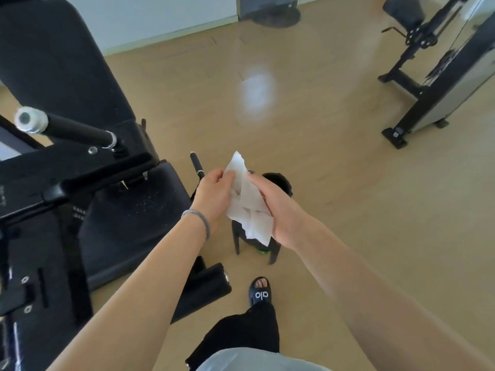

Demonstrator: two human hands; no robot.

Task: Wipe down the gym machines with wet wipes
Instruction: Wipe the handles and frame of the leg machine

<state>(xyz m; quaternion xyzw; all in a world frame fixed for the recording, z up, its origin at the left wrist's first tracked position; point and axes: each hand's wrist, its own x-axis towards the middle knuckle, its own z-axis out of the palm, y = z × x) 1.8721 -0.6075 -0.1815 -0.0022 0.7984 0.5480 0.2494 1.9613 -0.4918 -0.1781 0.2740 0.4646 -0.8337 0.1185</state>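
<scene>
Now both hands are working the wet wipe in mid-air, near centre, above a small black stool. Left hand pinches its upper left edge, right hand curls round the right side, wipe crumpled between them. Best move, I'd say: pull the edges apart, get a flat clean face, then go to the black machine seat on the left, long overlapping strokes.
</scene>
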